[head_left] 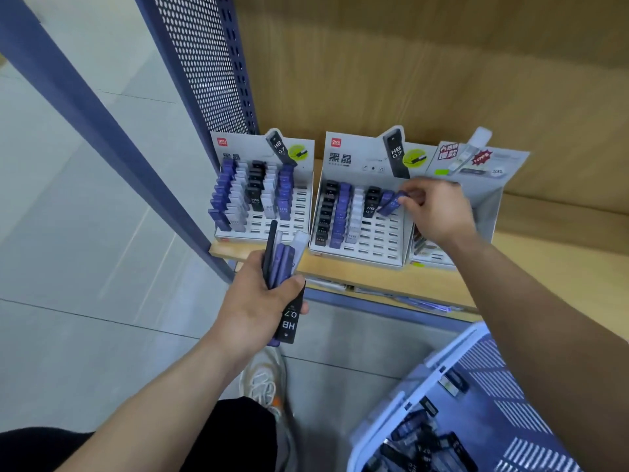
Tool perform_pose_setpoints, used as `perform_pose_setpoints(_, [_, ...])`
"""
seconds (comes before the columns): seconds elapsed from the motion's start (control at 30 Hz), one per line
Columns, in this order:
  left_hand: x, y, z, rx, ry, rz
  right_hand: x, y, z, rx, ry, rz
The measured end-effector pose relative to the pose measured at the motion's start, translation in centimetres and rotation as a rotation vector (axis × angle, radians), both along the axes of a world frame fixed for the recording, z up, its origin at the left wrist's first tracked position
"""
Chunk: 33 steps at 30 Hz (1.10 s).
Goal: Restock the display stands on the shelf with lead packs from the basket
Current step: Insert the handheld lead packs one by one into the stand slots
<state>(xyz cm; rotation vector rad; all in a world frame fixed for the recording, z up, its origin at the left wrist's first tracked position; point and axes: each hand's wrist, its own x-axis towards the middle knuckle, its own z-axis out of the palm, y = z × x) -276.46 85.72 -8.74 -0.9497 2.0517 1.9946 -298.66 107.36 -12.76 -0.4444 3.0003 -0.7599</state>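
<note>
We pinch purple lead pack [391, 203] in right hand [439, 209] fingertips over middle display stand [360, 212]; left hand [258, 301] grips bundle [284, 284], black pack reads "HB 0.7".

Floor [85, 233]: pale grey tiles with thin dark joints are seen across the left of the frame and at bottom centre.
Perforated panel [211, 63]: a blue metal sheet pierced with small holes is set upright at upper centre-left.
Post [102, 131]: a blue bar is run slantwise from upper left towards the centre.
Back wall [442, 63]: wood-grain board is spread across the upper right.
Shoe [263, 386]: a white laced shoe with an orange accent is planted on the floor at lower centre.
Trouser leg [231, 434]: dark cloth is seen at the bottom edge.
</note>
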Motion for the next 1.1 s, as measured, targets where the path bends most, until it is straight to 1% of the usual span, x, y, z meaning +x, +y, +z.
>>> perform_pose_setpoints(0.4, [-0.8,0.3,-0.1,0.019,-0.02,0.002,-1.5,-0.5,-2.3,0.089,0.081,0.013])
perform_pose_setpoints(0.57, [-0.9,0.6,0.3,0.017,-0.025,0.002,-1.7,0.0,-2.5,0.115,0.133,0.041])
perform_pose_setpoints(0.73, [-1.1,0.6,0.5,-0.001,-0.037,0.004,-2.0,-0.4,-2.7,0.194,0.205,0.105])
perform_pose_setpoints(0.83, [-1.2,0.7,0.5,-0.008,-0.037,-0.003,-2.3,-1.0,-2.8,0.219,0.186,0.091])
perform_pose_setpoints(1.0, [-1.5,0.8,0.2,0.019,-0.013,-0.006,-2.4,-1.8,-3.2,0.316,0.155,0.058])
perform_pose_setpoints(1.1, [-1.9,0.8,0.0,0.046,0.019,0.006,-2.2,-1.8,-2.7,0.314,0.137,0.075])
